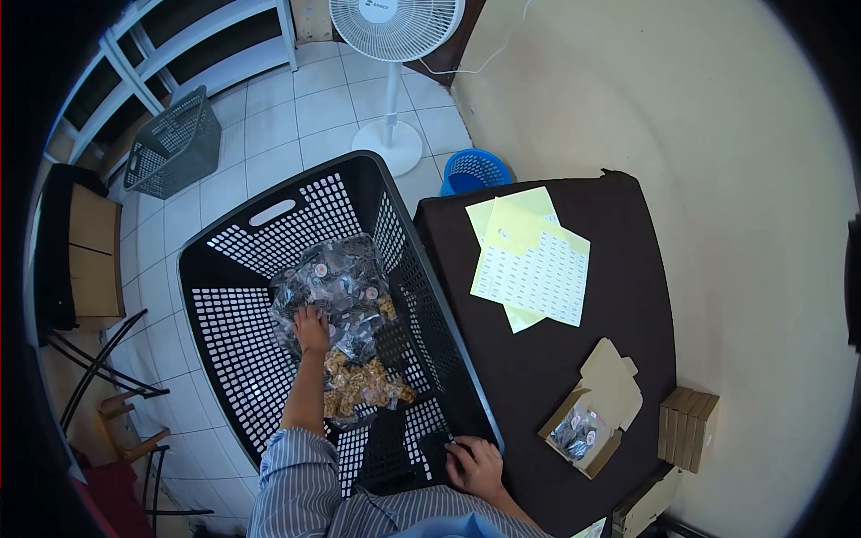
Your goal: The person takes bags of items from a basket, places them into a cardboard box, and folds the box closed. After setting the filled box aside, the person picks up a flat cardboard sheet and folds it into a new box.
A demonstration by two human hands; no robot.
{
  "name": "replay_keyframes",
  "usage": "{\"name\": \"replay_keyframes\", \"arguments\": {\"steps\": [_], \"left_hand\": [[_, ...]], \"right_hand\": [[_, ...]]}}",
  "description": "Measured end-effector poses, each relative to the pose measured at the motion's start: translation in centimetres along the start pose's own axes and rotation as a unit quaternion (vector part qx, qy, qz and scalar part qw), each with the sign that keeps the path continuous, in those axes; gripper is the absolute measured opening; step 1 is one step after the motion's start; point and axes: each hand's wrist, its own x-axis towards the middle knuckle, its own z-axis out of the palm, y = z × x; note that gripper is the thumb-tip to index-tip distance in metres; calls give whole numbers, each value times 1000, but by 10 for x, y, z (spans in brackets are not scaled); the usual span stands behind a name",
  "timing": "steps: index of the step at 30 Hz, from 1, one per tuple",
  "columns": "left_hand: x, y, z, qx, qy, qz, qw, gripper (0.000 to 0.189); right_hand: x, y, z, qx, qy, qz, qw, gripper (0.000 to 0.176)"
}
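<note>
My left hand point(311, 330) reaches into a large black plastic basket point(245, 220). Its fingers are apart and lie on a heap of clear plastic packets point(345, 278) with dark contents and round labels. Below that hand sit packets with golden-brown pieces point(363, 386), on the basket's floor. At the basket's near right corner, my right hand point(475, 466) has its fingers bent over the rim. Something dark lies under those fingertips, and I cannot make out what it is.
Right of the basket, a dark-covered table bears printed label sheets point(534, 264) and an open cardboard box point(587, 421) with packets inside. Stacked flat boxes point(689, 429) stand by the wall. Beyond are a white fan point(393, 108), a blue basket point(475, 170) and a grey basket point(175, 143).
</note>
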Motion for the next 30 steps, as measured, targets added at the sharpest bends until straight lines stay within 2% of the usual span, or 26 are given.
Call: {"name": "replay_keyframes", "arguments": {"steps": [1,3,4,5,6,7,9,10,11,13,15,17,19,21,22,25,26,27,28,29,30], "left_hand": [[1,-10,8,2,0,1,1000,26],[2,-33,24,-226,-76,62,969,22],[-2,-34,30,-225,-72,63,970,22],[-10,-34,37,-383,-122,-6,916,25],[-18,-31,39,-529,-168,-72,829,27],[-26,-24,36,-528,-164,-69,830,27],[-48,-5,32,-419,-64,74,903,35],[-55,5,24,-333,-113,28,936,44],[-57,11,16,-336,-108,29,935,44],[-54,18,19,-179,-184,22,966,50],[-49,27,23,-175,-204,22,963,55],[-48,40,26,-70,-175,141,972,59],[-44,46,54,-41,-203,146,967,66],[-44,54,72,198,-224,153,942,64],[-51,60,70,233,-230,166,930,51],[-63,64,86,243,-215,174,930,46],[-72,60,86,184,-221,196,937,45],[-79,62,72,188,-220,197,937,45],[-86,63,60,61,-289,153,943,47],[-93,63,46,-67,-351,106,928,48],[-105,59,39,-63,-347,107,930,48]], "right_hand": [[0,-1,0,0,2,-1,1000,21],[-2,2,2,6,4,-7,1000,22],[-1,2,2,9,6,-13,1000,23],[-1,1,2,10,8,-16,1000,23],[1,0,1,6,-1,-9,1000,24],[3,-1,-1,2,-10,-1,1000,25],[1,-4,-2,6,-13,-6,1000,24],[1,-4,-2,7,-17,-11,1000,23],[2,-1,-2,6,-22,-17,1000,23],[1,1,-2,3,-33,-27,999,27],[0,0,-1,8,-28,-20,999,27],[0,-1,0,2,-30,-6,1000,27],[-2,1,1,12,-20,-7,1000,26],[-2,0,2,13,-9,-5,1000,26],[-3,0,2,16,-1,-5,1000,26],[-4,2,2,15,9,-6,1000,25],[-5,2,2,15,8,-7,1000,26],[-5,1,3,17,10,-9,1000,27],[-5,1,2,23,-1,-7,1000,29],[-4,1,1,26,3,-9,1000,29],[-1,-1,-2,40,16,-13,999,31]]}}
